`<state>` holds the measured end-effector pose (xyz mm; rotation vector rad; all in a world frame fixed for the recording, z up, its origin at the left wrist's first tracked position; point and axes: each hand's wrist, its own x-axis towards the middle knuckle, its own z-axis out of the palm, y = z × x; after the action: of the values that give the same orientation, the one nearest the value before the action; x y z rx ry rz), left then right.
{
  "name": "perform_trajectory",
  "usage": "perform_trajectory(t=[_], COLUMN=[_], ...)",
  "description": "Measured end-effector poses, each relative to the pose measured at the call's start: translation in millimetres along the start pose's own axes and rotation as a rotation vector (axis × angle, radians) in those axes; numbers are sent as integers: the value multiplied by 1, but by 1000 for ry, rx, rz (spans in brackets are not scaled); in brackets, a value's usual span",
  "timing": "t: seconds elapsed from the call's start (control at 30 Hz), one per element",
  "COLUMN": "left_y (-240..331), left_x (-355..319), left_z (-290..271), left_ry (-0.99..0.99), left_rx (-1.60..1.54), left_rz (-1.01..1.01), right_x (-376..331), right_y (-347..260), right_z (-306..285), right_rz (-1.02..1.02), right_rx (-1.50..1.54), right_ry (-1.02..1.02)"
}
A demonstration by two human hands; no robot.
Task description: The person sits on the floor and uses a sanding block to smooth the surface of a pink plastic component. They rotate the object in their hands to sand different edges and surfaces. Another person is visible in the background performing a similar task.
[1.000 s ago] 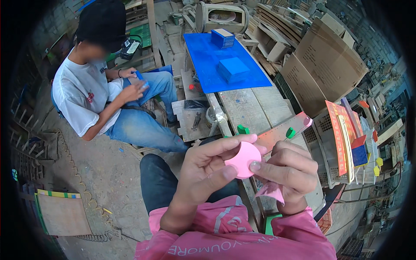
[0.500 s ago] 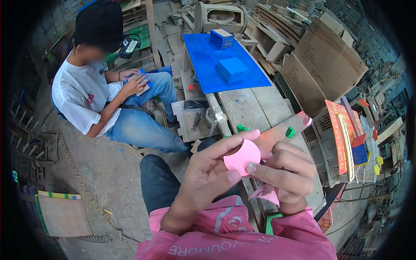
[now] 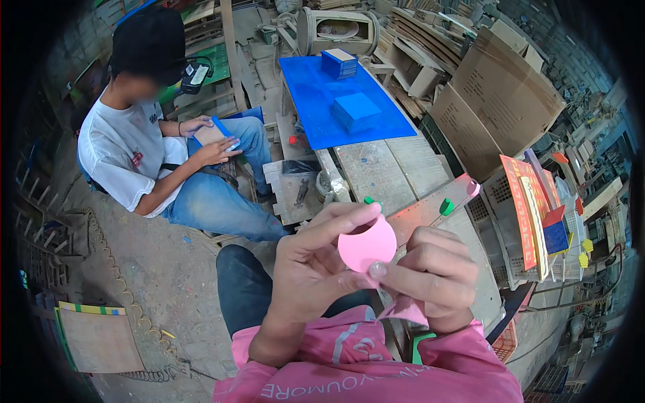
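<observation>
A pink flat disc (image 3: 366,250) with a curved bite out of its upper left edge is held up in front of me. My left hand (image 3: 306,265) grips it from the left, index finger along the top and thumb at the lower edge. My right hand (image 3: 433,275) is closed on a folded pink sheet (image 3: 405,311), perhaps sandpaper, which hangs below its fingers. The right thumb presses at the disc's bottom edge, next to the left thumb. How the sheet meets the disc there is hidden.
Beyond my hands stands a wooden bench (image 3: 373,168) with a blue board (image 3: 306,87) bearing blue block stacks. A pinkish strip (image 3: 420,218) with green pieces (image 3: 446,206) lies nearer. Cardboard (image 3: 504,94) and crates (image 3: 500,188) stand right. A co-worker (image 3: 121,148) sits left, holding a blue-edged panel (image 3: 208,134).
Both my hands have shifted slightly left and down with the disc, and my right thumb is now lower on its edge. The co-worker has turned the panel so its pale face shows.
</observation>
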<state>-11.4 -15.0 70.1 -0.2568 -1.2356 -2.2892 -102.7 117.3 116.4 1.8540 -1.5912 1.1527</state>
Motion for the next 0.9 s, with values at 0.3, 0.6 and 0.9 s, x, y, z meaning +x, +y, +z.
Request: perform_trajectory(t=[0.3,0.6,0.9], left_y=[1,3,10], left_x=[-1,-3,-1], left_z=[1,3,17], left_ry=[26,23,45], left_rx=[-76,-123,47], left_rz=[-86,-112,47], right_x=[-2,-1,4], right_y=[5,12,-11], right_z=[-3,-14,-20], right_rz=[-41,148,610], right_rx=[39,134,365], right_ry=[33,129,132])
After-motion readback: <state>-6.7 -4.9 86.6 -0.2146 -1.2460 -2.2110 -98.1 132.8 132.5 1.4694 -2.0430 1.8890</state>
